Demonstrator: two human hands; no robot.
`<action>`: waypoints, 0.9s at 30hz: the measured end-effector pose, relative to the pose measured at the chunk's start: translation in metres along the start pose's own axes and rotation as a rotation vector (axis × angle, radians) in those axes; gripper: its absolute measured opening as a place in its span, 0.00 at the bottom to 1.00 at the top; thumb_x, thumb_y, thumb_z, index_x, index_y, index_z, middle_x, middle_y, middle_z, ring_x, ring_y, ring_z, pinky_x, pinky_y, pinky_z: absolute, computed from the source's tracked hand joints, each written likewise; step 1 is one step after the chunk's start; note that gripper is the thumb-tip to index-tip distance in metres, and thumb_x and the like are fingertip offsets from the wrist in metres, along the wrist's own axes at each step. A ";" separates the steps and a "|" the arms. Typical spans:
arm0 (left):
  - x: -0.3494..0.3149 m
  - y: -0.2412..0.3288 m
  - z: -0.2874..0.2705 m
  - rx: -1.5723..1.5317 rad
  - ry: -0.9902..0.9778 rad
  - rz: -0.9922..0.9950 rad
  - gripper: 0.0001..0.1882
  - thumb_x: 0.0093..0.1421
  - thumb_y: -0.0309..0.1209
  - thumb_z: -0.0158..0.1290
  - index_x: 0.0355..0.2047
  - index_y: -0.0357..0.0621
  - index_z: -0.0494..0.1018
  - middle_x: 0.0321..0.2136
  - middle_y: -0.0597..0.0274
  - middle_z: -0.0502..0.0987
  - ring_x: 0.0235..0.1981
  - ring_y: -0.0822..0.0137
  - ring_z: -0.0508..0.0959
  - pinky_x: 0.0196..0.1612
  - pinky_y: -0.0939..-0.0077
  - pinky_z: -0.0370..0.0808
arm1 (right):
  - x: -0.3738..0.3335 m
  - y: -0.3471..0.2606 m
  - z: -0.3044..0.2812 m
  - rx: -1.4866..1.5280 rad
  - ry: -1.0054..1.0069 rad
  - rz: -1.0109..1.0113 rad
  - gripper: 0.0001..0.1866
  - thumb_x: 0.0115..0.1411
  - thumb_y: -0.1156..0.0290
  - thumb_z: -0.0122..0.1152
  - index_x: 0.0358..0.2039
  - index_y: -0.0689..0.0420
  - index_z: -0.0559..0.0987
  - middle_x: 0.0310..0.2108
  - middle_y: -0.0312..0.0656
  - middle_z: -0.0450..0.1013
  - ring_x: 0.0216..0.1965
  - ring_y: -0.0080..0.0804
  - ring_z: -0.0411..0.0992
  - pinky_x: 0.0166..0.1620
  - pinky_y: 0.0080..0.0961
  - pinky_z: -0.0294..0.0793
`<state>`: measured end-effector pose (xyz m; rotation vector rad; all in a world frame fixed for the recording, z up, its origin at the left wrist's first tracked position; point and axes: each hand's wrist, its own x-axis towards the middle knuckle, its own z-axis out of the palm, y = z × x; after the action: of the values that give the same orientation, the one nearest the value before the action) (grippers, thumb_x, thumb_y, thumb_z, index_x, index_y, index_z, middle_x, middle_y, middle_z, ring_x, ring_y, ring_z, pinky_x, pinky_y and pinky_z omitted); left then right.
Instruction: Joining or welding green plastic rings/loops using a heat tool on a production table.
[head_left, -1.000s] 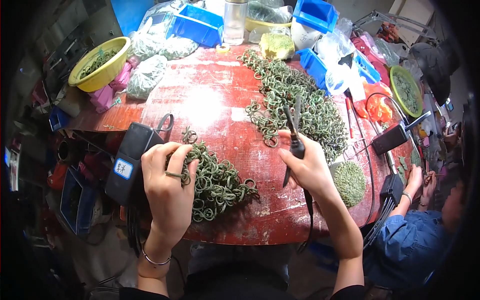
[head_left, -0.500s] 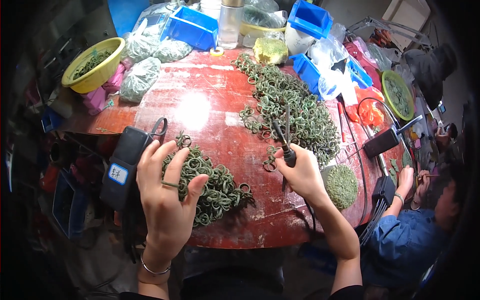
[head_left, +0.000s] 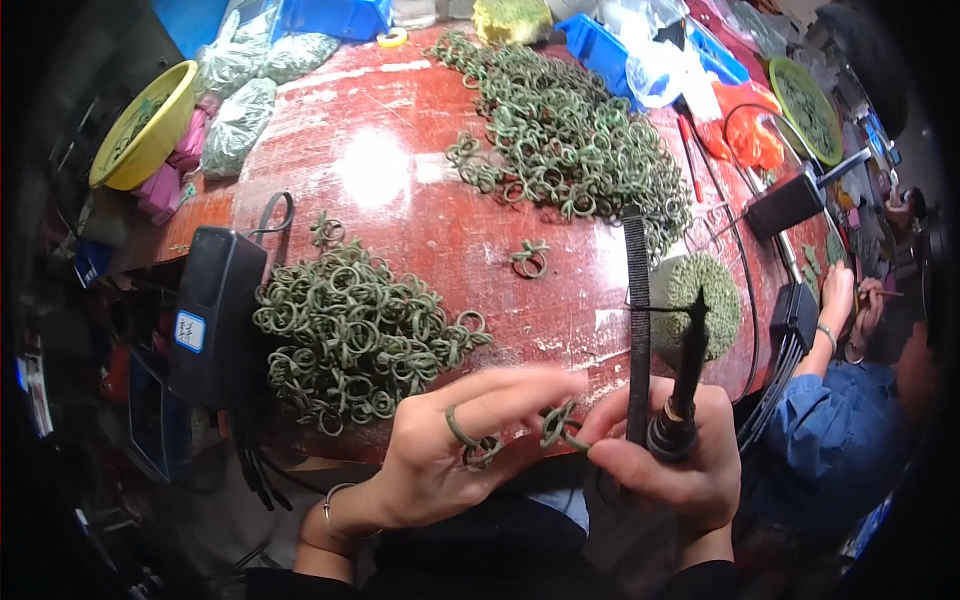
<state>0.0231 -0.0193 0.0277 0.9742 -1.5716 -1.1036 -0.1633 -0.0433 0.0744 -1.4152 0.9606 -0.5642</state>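
My left hand (head_left: 440,455) is in front of the table edge, fingers curled in. One plain green band (head_left: 459,427) circles a finger, and a green ring (head_left: 482,453) sits in the grip. Between both hands is another green ring (head_left: 560,426), pinched by my right hand (head_left: 690,470) and close against the left fingertips. That right hand also grips a black pen-like tool (head_left: 684,400) with a pointed tip and a flat dark file (head_left: 637,310). A left pile of green rings (head_left: 350,335) and a larger right pile (head_left: 580,135) lie on the red table (head_left: 400,210).
A single ring (head_left: 529,259) lies between the piles. Right of it stands a round green-topped block (head_left: 705,300). Black boxes (head_left: 215,310) with cords flank the table. Blue bins (head_left: 600,60), plastic bags (head_left: 240,125) and yellow basins (head_left: 145,130) stand behind. A co-worker's hand (head_left: 836,295) is at right.
My left hand has left the left pile and come right, near the table edge. My right hand has drawn back toward me, now with a ring pinched along with its tools. The view has shifted.
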 end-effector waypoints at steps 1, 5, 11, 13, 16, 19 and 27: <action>-0.002 -0.005 -0.001 -0.076 -0.104 -0.047 0.20 0.46 0.21 0.56 0.42 0.39 0.70 0.39 0.54 0.73 0.38 0.62 0.75 0.38 0.78 0.73 | -0.001 0.004 -0.002 0.016 -0.020 -0.014 0.06 0.50 0.77 0.58 0.30 0.61 0.74 0.19 0.33 0.69 0.20 0.16 0.65 0.24 0.15 0.64; -0.007 -0.008 0.014 -0.320 -0.063 -0.237 0.16 0.48 0.20 0.54 0.40 0.38 0.71 0.34 0.55 0.75 0.35 0.69 0.76 0.37 0.79 0.73 | -0.008 0.010 0.007 0.172 0.149 0.034 0.08 0.43 0.76 0.60 0.23 0.67 0.74 0.15 0.38 0.69 0.13 0.15 0.64 0.17 0.09 0.58; -0.010 -0.008 0.022 -0.424 -0.031 -0.336 0.14 0.48 0.21 0.55 0.37 0.35 0.72 0.33 0.54 0.74 0.32 0.70 0.76 0.34 0.80 0.74 | -0.021 0.021 0.012 0.284 0.364 -0.002 0.09 0.45 0.77 0.62 0.28 0.66 0.76 0.14 0.33 0.67 0.13 0.13 0.61 0.17 0.10 0.56; -0.009 -0.009 0.020 -0.402 -0.005 -0.412 0.14 0.47 0.22 0.57 0.35 0.32 0.72 0.34 0.50 0.74 0.33 0.66 0.76 0.34 0.78 0.74 | -0.027 0.023 0.017 0.397 0.598 0.056 0.12 0.45 0.69 0.64 0.25 0.65 0.75 0.12 0.35 0.67 0.11 0.15 0.61 0.15 0.11 0.57; -0.013 -0.010 0.023 -0.042 0.042 -0.187 0.14 0.45 0.20 0.56 0.36 0.35 0.73 0.31 0.56 0.71 0.29 0.70 0.75 0.29 0.83 0.73 | -0.028 0.027 0.016 0.242 0.794 -0.090 0.21 0.47 0.55 0.61 0.21 0.62 0.70 0.11 0.39 0.67 0.07 0.19 0.62 0.12 0.12 0.59; -0.011 -0.006 0.020 0.130 0.054 -0.100 0.22 0.40 0.16 0.56 0.39 0.42 0.73 0.28 0.60 0.71 0.24 0.73 0.72 0.25 0.83 0.71 | -0.026 0.028 0.020 0.084 0.853 -0.102 0.23 0.49 0.52 0.59 0.22 0.62 0.69 0.11 0.42 0.68 0.10 0.22 0.66 0.15 0.15 0.65; -0.014 0.000 0.021 0.204 0.073 -0.117 0.25 0.35 0.15 0.57 0.38 0.43 0.74 0.24 0.64 0.69 0.21 0.74 0.71 0.22 0.83 0.69 | -0.019 0.029 0.032 -0.015 0.701 -0.208 0.21 0.54 0.56 0.54 0.24 0.65 0.65 0.07 0.43 0.66 0.06 0.24 0.64 0.11 0.13 0.62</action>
<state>0.0057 -0.0020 0.0213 1.2425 -1.6069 -0.9876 -0.1533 -0.0064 0.0469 -1.3560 1.3679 -1.2617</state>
